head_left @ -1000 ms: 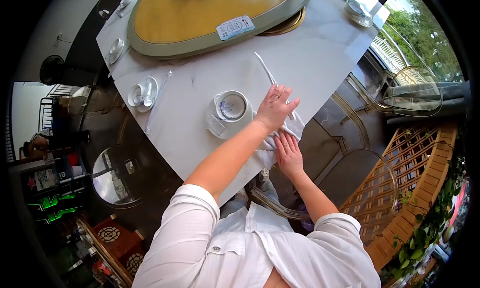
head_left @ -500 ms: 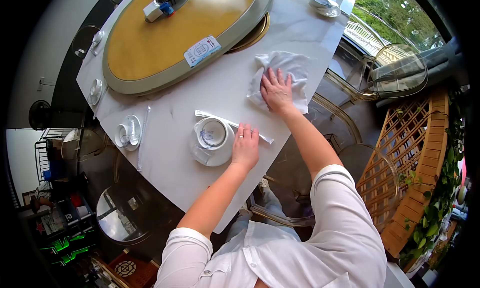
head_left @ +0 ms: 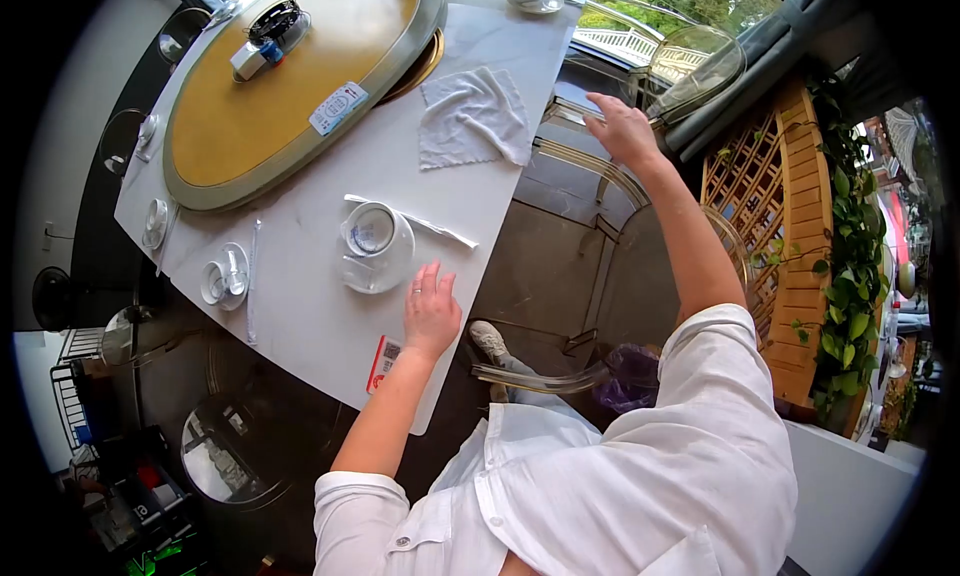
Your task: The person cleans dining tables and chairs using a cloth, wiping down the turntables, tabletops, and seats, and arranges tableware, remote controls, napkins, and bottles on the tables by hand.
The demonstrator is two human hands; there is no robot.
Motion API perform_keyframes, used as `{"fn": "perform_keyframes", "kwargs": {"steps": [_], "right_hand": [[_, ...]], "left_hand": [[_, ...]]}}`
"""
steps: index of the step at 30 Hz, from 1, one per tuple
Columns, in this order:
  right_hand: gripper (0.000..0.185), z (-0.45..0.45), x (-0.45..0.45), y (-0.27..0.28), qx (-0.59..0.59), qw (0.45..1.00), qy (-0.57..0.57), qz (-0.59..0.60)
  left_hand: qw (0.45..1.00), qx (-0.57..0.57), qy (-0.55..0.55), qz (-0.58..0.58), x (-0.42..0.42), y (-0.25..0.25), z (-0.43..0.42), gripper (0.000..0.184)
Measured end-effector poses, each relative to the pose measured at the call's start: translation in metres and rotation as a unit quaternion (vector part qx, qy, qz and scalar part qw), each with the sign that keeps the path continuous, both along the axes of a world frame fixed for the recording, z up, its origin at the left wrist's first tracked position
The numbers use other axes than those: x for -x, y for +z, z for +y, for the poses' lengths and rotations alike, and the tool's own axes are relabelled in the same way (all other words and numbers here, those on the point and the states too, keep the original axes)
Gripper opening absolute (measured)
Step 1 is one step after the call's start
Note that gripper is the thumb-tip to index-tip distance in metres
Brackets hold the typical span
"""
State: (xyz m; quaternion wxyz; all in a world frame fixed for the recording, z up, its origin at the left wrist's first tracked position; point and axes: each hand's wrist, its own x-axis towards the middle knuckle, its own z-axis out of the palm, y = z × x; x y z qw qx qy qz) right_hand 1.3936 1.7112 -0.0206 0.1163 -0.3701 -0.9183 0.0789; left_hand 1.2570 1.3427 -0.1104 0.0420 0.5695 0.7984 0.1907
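Lying L of R hand (head_left: 622, 133), cloth (head_left: 474, 121), apart

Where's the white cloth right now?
In the head view, the cloth lies rumpled on the marble table, right of the gold turntable and left of the raised right hand.

No lettering legible. Red-edged card (head_left: 384, 364) on the near part of the table (head_left: 300, 311) bears a QR code. Print on the bowl (head_left: 372, 230) and far blue-and-white card (head_left: 338, 108): too small to read.
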Motion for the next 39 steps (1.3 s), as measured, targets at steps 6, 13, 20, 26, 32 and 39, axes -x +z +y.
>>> {"fn": "perform_keyframes", "kwargs": {"steps": [6, 13, 20, 26, 32, 39], "right_hand": [[0.044, -0.049, -0.223, 0.084, -0.012, 0.960, -0.272, 0.064], [0.049, -0.090, -0.297, -0.002, 0.344, 0.859, -0.299, 0.233], [0.051, -0.083, -0.302, -0.011, 0.343, 0.874, -0.260, 0.228], [0.058, -0.077, -0.305, -0.021, 0.301, 0.909, -0.249, 0.144], [0.062, -0.075, -0.305, -0.019, 0.294, 0.908, -0.254, 0.158], [0.064, -0.073, -0.308, -0.024, 0.241, 0.935, -0.249, 0.078]], "left_hand": [[0.991, -0.059, 0.010, -0.118, -0.094, -0.002, -0.097, 0.031], [0.959, 0.015, 0.050, -0.280, -0.215, -0.042, -0.183, 0.029], [0.908, 0.116, 0.124, -0.383, -0.229, -0.048, -0.137, 0.025], [0.888, 0.062, 0.111, -0.443, -0.247, -0.049, -0.058, 0.027], [0.905, 0.106, 0.030, -0.411, -0.261, -0.055, -0.035, 0.029], [0.880, 0.118, 0.024, -0.459, -0.264, -0.031, -0.018, 0.026]]}}
